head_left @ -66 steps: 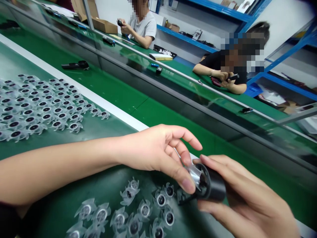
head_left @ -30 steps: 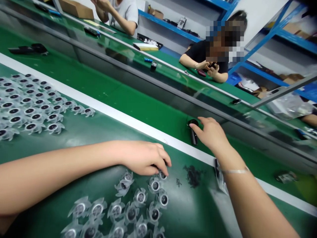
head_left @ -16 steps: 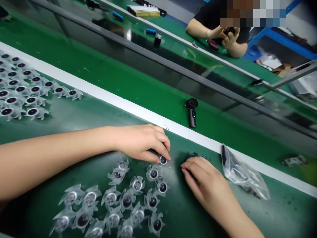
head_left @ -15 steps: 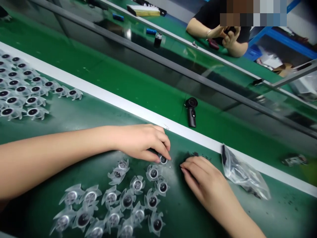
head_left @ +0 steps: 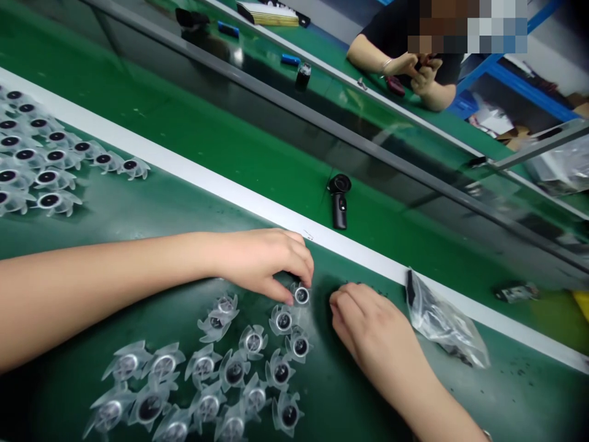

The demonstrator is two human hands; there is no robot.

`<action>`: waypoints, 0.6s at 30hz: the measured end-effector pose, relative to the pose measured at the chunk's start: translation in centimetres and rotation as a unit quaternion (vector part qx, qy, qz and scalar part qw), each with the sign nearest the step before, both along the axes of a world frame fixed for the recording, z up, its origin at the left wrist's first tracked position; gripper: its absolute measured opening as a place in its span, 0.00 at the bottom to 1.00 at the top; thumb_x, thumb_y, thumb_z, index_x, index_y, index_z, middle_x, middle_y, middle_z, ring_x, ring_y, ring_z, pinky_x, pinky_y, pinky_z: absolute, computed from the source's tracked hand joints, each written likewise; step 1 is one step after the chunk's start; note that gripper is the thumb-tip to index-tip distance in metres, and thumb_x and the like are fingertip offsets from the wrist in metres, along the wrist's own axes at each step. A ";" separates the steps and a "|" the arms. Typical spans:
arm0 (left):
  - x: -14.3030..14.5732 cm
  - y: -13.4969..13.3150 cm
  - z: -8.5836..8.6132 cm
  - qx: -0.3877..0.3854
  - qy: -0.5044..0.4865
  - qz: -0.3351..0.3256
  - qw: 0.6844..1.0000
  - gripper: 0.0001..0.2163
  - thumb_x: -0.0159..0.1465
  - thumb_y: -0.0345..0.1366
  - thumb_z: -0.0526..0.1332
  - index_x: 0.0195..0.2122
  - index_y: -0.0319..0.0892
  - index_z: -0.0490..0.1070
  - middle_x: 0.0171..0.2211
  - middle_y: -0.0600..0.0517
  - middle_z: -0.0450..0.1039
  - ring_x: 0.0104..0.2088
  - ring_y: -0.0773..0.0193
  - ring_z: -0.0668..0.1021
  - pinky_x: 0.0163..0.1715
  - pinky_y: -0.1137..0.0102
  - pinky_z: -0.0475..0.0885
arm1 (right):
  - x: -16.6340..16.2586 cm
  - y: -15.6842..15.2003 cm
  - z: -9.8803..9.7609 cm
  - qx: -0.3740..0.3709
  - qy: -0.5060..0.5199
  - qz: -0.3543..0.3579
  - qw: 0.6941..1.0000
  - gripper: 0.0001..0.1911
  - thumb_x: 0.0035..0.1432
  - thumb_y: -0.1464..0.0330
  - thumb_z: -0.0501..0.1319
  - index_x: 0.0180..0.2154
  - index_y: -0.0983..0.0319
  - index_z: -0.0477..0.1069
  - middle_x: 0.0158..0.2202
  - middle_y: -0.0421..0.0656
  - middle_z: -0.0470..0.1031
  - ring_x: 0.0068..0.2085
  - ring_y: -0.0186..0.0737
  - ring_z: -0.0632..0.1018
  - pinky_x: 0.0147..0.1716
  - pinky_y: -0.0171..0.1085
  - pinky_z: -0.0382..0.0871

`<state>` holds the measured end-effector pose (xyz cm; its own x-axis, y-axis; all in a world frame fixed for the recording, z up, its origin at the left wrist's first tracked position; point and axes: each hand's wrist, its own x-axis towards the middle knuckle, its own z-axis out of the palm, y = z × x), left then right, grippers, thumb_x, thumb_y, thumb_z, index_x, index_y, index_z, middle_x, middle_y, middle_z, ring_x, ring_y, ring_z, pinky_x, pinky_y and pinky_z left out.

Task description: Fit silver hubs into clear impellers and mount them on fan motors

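Note:
My left hand point(head_left: 264, 261) lies on the green mat with its fingers curled round a small clear fan impeller point(head_left: 301, 295) at the edge of a cluster of several such impellers point(head_left: 221, 368). My right hand point(head_left: 368, 325) rests palm down just to the right, fingers bent and pressed on a patch of tiny black parts point(head_left: 354, 285); what they pinch is hidden. A black handheld fan body point(head_left: 339, 195) lies on the green belt beyond the white strip.
A second group of several impellers point(head_left: 41, 159) lies at far left. A clear plastic bag with dark parts point(head_left: 442, 322) sits right of my right hand. Across the glass divider, a person's hands point(head_left: 414, 64) hold a small item. A white strip point(head_left: 221, 190) edges the mat.
The fan body was set on the belt and my right hand came back to the black parts. My left hand has closed on an impeller. The belt carries the fan body leftward.

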<state>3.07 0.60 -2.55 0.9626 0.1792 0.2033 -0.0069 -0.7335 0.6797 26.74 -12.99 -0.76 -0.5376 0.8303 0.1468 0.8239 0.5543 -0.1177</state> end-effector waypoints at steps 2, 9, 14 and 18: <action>0.1 -0.2 -0.1 0.007 0.000 0.006 1.000 0.11 0.63 0.38 0.70 0.45 0.42 0.79 0.48 0.50 0.81 0.48 0.57 0.77 0.53 0.64 0.68 | -0.5 0.4 0.4 -0.039 0.052 -0.018 0.998 0.06 0.68 0.75 0.55 0.36 0.62 0.67 0.33 0.42 0.72 0.32 0.36 0.73 0.32 0.34 0.67; 0.5 -0.5 -0.2 0.011 -0.008 0.024 1.000 0.07 0.60 0.32 0.69 0.39 0.41 0.79 0.43 0.50 0.82 0.44 0.58 0.77 0.51 0.65 0.70 | -2.8 1.5 0.0 -0.111 0.162 -0.031 0.980 0.06 0.67 0.75 0.56 0.38 0.58 0.65 0.33 0.36 0.70 0.31 0.29 0.72 0.31 0.26 0.67; 0.6 -0.6 -0.3 0.008 -0.007 0.033 0.999 0.06 0.59 0.33 0.69 0.38 0.40 0.79 0.42 0.51 0.82 0.44 0.58 0.77 0.50 0.65 0.70 | -2.7 1.5 -1.0 -0.086 0.162 -0.028 0.983 0.04 0.67 0.74 0.57 0.39 0.60 0.68 0.35 0.40 0.72 0.35 0.32 0.73 0.35 0.30 0.68; 0.6 -0.7 -0.2 0.014 0.004 0.038 0.999 0.06 0.58 0.32 0.69 0.37 0.41 0.79 0.42 0.51 0.82 0.43 0.57 0.77 0.49 0.64 0.71 | -2.8 1.3 -1.1 -0.061 0.152 -0.008 0.986 0.02 0.68 0.74 0.58 0.41 0.62 0.68 0.36 0.42 0.73 0.38 0.35 0.73 0.38 0.34 0.67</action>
<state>3.72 -0.06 -2.80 0.9479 0.2461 0.2022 0.0544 -0.7507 0.6584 23.96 -11.67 -1.88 -0.4713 0.8596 0.1977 0.7481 0.5083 -0.4267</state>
